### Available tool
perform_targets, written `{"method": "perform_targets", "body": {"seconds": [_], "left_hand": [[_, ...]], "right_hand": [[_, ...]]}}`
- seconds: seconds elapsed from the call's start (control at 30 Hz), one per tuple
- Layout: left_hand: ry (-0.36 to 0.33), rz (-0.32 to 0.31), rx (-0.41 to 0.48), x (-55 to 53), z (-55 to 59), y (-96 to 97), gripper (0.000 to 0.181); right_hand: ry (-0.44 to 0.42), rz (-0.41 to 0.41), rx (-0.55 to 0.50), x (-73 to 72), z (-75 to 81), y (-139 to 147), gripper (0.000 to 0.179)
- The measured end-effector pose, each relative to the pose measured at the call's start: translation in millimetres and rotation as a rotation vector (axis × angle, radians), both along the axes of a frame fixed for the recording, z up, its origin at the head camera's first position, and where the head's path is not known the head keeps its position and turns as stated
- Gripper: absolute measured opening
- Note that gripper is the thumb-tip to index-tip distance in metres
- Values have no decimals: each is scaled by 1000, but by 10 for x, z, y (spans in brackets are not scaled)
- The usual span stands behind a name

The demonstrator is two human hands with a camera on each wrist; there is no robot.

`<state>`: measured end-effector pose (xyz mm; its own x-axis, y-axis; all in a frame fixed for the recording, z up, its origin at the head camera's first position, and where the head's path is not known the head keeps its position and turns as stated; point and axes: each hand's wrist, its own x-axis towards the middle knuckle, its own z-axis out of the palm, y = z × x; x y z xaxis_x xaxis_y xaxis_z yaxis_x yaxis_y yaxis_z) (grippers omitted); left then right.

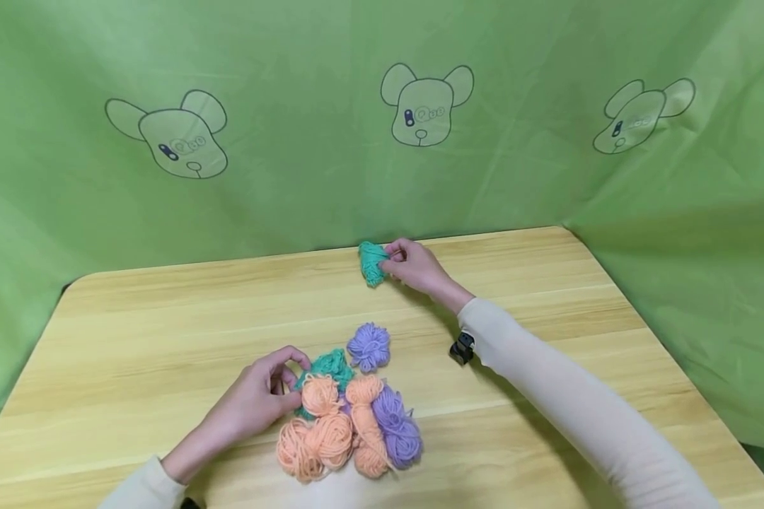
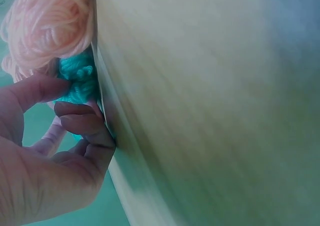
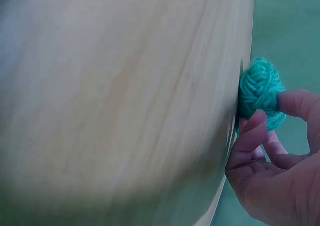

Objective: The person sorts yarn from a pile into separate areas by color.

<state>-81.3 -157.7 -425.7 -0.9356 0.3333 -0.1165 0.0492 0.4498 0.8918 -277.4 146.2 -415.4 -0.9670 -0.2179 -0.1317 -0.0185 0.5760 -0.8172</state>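
At the far edge of the table, my right hand (image 1: pixel 418 268) pinches a teal yarn ball (image 1: pixel 372 264) between thumb and fingers. The right wrist view shows that teal ball (image 3: pixel 261 93) close to the tabletop. My left hand (image 1: pixel 257 396) is at the left side of a yarn pile, its thumb and curled fingers gripping another teal yarn ball (image 1: pixel 332 365). Peach yarn balls partly cover this second teal ball (image 2: pixel 80 78). The pile's peach yarn balls (image 1: pixel 331 440) lie nearest the front, with a purple yarn ball (image 1: pixel 396 428) along their right side.
A separate purple yarn ball (image 1: pixel 370 346) lies just behind the pile. The wooden table (image 1: pixel 165 339) has rounded back corners. Green curtains (image 1: pixel 305 177) with printed bear heads stand behind the table and at its sides.
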Motion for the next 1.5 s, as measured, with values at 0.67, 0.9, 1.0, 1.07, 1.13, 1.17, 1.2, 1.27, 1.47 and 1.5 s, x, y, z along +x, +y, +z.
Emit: {"method": "perform_targets", "body": {"seconds": [0.67,0.9,1.0,1.07,1.13,1.17,1.2,1.27,1.47,1.5], "left_hand": [[13,-20,16,-13,-6,15,42],[7,-17,11,-7,-3,9,42],[6,-15,11,0,-1,8,42],[4,-12,10,1,4,9,42],[3,-10,11,2,5,9,43],[3,-10,11,2,6,10,43],[2,-9,12,2,6,10,44],[2,-8,12,2,7,11,44],[2,1,12,15,4,15,44],[3,2,11,17,2,16,45]], "right_hand": [[-50,10,-89,73,51,100,46],[-98,5,-114,123,39,128,48],[-108,5,-141,148,42,146,47],[-112,7,-155,165,44,162,45],[-111,13,-155,185,46,178,43],[-112,16,-155,198,49,186,42],[-112,20,-153,210,54,195,42],[-110,30,-151,237,64,212,41],[-110,51,-183,328,89,261,42],[-113,53,-189,344,92,269,42]]}}
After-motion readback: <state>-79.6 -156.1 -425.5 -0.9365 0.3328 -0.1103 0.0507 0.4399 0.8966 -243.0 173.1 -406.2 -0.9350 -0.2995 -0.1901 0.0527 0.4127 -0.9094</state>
